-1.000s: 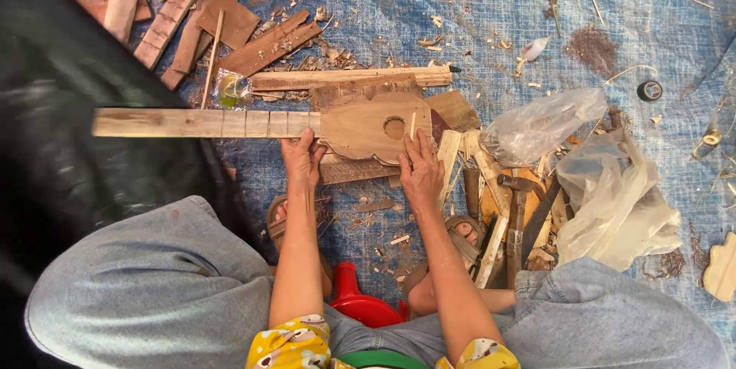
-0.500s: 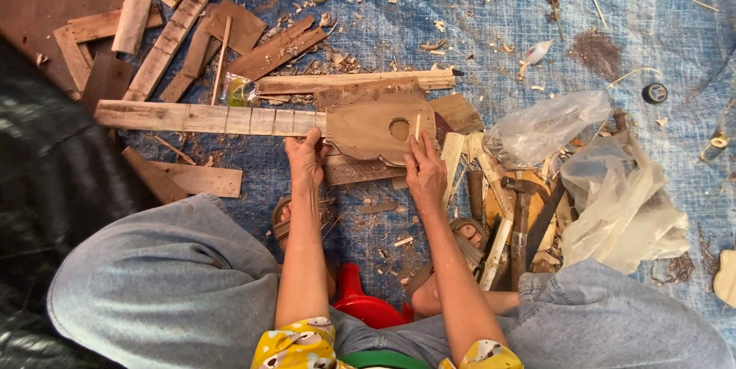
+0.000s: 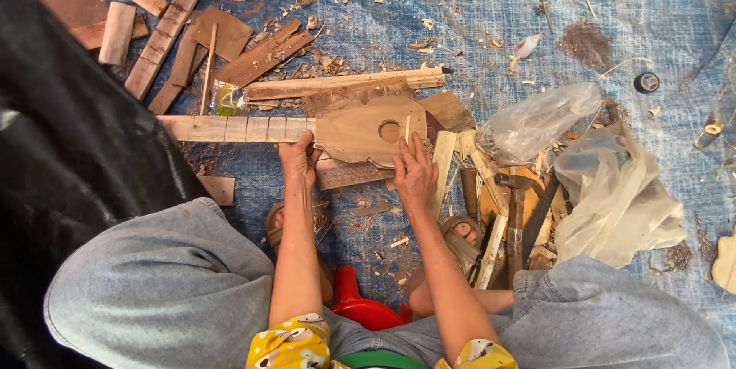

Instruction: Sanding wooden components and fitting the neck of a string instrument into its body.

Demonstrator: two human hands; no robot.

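Note:
A small unfinished wooden string instrument (image 3: 360, 133), with a round sound hole and a long flat neck pointing left, lies on a blue tarp (image 3: 491, 8). My left hand (image 3: 299, 160) grips it where the neck meets the body. My right hand (image 3: 414, 173) rests on the body's near right edge. Its fingertips pinch a thin pale wooden strip (image 3: 407, 128) that stands across the body, right of the hole. Both forearms reach out between my knees.
Wood offcuts (image 3: 257, 62) and a second neck blank (image 3: 162, 41) lie at the far left. A hammer (image 3: 515, 212) and slats sit right of my hand, beside clear plastic bags (image 3: 613, 185). A black tape roll (image 3: 646, 82), a red stool (image 3: 359, 306) and dark cloth (image 3: 69, 146) surround me.
Both hands keep the same hold on the instrument and the strip. Only the view has shifted a little, so the instrument sits further right in the frame.

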